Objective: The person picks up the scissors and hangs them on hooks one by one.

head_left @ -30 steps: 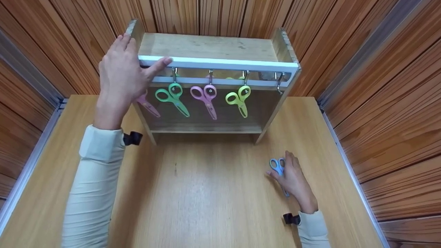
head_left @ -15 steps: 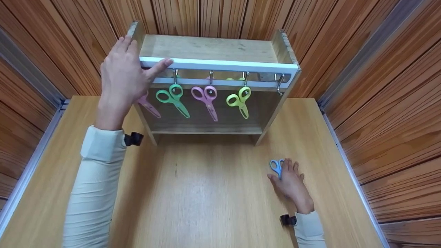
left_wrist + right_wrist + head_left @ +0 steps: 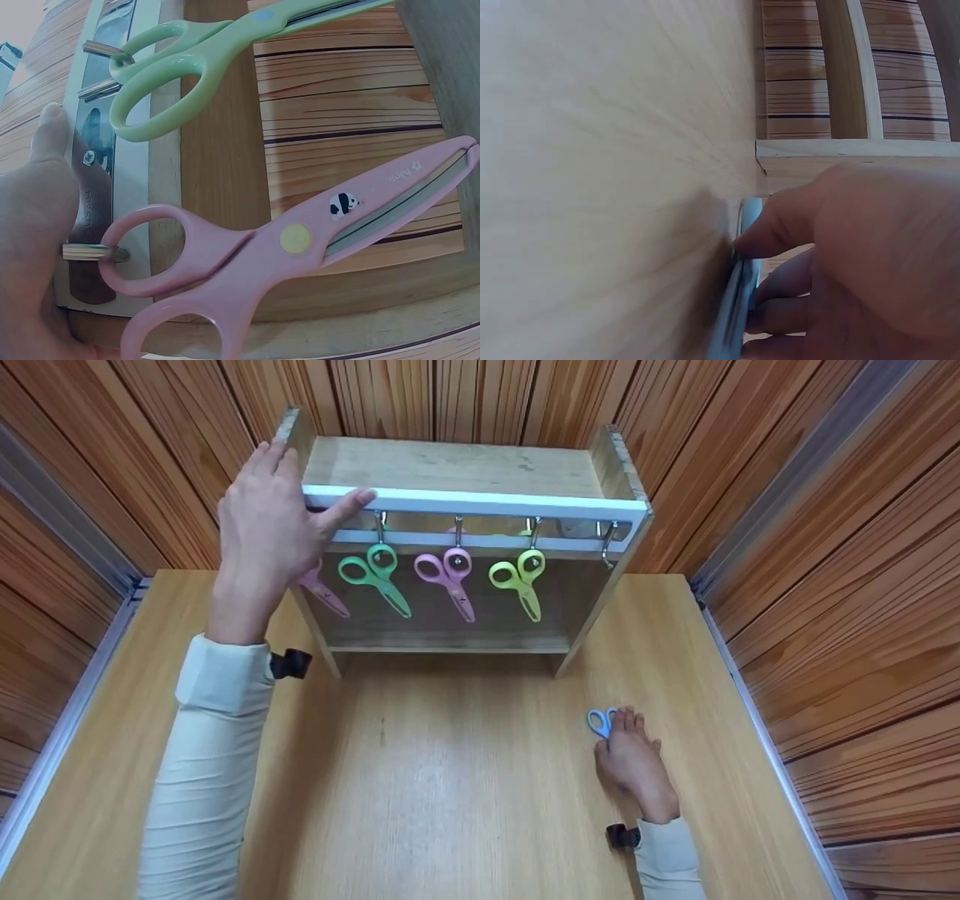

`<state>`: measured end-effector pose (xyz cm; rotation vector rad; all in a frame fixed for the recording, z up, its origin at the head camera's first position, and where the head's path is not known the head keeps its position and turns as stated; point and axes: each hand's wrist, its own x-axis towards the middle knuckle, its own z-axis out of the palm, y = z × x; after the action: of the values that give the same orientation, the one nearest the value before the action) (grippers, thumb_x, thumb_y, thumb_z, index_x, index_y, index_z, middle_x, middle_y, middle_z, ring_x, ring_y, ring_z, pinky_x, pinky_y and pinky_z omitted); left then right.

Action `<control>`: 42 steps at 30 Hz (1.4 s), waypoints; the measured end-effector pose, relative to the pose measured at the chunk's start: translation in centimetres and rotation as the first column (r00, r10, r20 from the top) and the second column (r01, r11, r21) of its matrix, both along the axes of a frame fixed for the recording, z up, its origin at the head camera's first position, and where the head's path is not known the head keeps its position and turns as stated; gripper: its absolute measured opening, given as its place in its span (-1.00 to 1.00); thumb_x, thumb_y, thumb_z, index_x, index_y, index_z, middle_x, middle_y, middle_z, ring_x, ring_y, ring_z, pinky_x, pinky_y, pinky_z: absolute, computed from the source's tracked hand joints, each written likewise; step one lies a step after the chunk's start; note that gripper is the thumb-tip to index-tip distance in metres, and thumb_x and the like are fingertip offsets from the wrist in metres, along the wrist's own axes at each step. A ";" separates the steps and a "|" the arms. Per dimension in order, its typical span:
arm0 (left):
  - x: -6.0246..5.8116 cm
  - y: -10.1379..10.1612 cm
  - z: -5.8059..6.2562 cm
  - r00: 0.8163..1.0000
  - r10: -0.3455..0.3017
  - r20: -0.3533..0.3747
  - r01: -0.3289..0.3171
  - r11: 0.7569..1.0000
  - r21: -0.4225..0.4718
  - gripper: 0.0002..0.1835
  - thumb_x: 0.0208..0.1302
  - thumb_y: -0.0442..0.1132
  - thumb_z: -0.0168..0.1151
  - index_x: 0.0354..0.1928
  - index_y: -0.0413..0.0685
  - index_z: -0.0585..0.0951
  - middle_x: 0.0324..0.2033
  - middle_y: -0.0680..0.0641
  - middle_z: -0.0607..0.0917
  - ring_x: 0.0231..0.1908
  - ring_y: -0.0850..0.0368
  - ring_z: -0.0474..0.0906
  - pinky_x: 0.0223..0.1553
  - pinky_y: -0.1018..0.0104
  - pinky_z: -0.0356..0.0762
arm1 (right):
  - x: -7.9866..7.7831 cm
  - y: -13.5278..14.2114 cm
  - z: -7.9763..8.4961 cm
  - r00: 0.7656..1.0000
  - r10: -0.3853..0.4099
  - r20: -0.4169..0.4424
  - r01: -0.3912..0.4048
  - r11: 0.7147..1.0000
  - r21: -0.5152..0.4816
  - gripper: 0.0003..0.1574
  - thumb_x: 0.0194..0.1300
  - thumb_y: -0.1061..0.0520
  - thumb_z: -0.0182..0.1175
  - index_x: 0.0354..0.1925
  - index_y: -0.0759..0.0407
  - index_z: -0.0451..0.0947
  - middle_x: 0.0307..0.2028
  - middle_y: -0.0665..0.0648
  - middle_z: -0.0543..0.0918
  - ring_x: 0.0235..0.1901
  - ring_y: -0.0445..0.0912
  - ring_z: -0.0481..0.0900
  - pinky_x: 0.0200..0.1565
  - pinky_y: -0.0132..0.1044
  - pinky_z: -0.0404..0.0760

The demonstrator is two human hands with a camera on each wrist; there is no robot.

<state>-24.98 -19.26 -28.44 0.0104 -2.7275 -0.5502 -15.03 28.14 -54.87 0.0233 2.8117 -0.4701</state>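
Observation:
My left hand (image 3: 262, 529) grips the upper left corner of a wooden rack (image 3: 450, 461), thumb over the white front rail (image 3: 487, 500) and fingers along the side. In the left wrist view, pink scissors (image 3: 289, 240) with a panda picture and green scissors (image 3: 214, 56) hang from metal hooks right beside that hand. At the table's right, my right hand (image 3: 637, 765) pinches blue scissors (image 3: 598, 723); their handle loops show past the fingers. The right wrist view has the blue scissors (image 3: 731, 322) edge-on, close over the table, thumb on one side and fingers on the other.
Pink scissors (image 3: 454, 574) and yellow scissors (image 3: 517, 577) also hang from the rail. The rightmost hook (image 3: 609, 547) bears nothing. The rack stands at the back of the table (image 3: 450, 795), against wood-panelled walls (image 3: 480, 397).
My right hand has moved down over the blue scissors, and its thumb has drawn in against them, hiding the blades in the head view. The left hand stays on the rack.

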 end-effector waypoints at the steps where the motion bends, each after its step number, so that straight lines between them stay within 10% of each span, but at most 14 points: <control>1: 0.0 0.0 0.0 1.000 0.001 -0.002 -0.001 1.000 0.000 0.24 0.28 0.67 -0.06 0.57 -0.31 0.25 0.63 -0.29 0.19 0.66 -0.26 0.05 0.60 -0.29 0.13 | 0.0 -0.1 0.1 1.000 0.003 -0.010 -0.003 1.000 0.007 -0.09 0.55 0.09 -0.04 0.54 0.68 -0.10 0.56 0.68 -0.10 0.58 0.56 -0.12 0.37 0.73 0.02; 20: 0.1 0.0 -0.1 1.000 0.008 -0.001 -0.008 1.000 0.002 0.22 0.30 0.65 -0.06 0.59 -0.29 0.23 0.64 -0.28 0.18 0.66 -0.26 0.05 0.60 -0.28 0.13 | 0.2 -0.4 -0.1 0.957 0.075 -0.279 -0.044 0.992 0.116 -0.37 0.42 0.31 0.04 0.30 0.76 0.31 0.26 0.74 0.47 0.25 0.55 0.53 0.04 0.45 0.67; 24: 0.1 0.0 -0.1 1.000 0.004 -0.003 -0.003 1.000 0.005 0.21 0.30 0.65 -0.05 0.59 -0.29 0.24 0.64 -0.29 0.19 0.66 -0.26 0.05 0.60 -0.28 0.13 | 0.3 -0.4 0.3 0.970 0.063 -0.235 -0.044 0.995 0.086 -0.37 0.40 0.37 0.03 0.33 0.77 0.26 0.29 0.75 0.43 0.29 0.56 0.50 0.18 0.41 0.62; 31: 0.0 0.0 0.2 1.000 -0.002 -0.026 0.002 1.000 0.006 0.21 0.30 0.64 -0.03 0.57 -0.30 0.26 0.62 -0.30 0.23 0.65 -0.27 0.08 0.59 -0.28 0.15 | 0.2 -0.7 1.2 0.989 -0.030 -0.147 0.019 0.997 -0.077 -0.60 0.39 0.42 -0.03 0.14 0.66 0.35 -0.20 0.44 0.54 -0.40 0.11 0.51 -0.44 -0.07 0.56; 42: 0.0 0.1 -0.1 1.000 0.005 -0.007 -0.005 1.000 0.003 0.21 0.30 0.65 -0.05 0.58 -0.30 0.25 0.62 -0.30 0.22 0.66 -0.26 0.07 0.59 -0.27 0.14 | -0.3 -1.2 3.2 0.993 -0.110 0.042 0.117 0.936 -0.331 -0.46 0.57 0.34 -0.04 0.42 0.51 0.34 -0.09 0.36 0.61 -0.35 0.01 0.54 -0.41 -0.29 0.47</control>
<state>-24.98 -19.13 -28.51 0.0159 -2.7189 -0.5520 -15.34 26.93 -51.64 0.1200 2.6800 -0.9602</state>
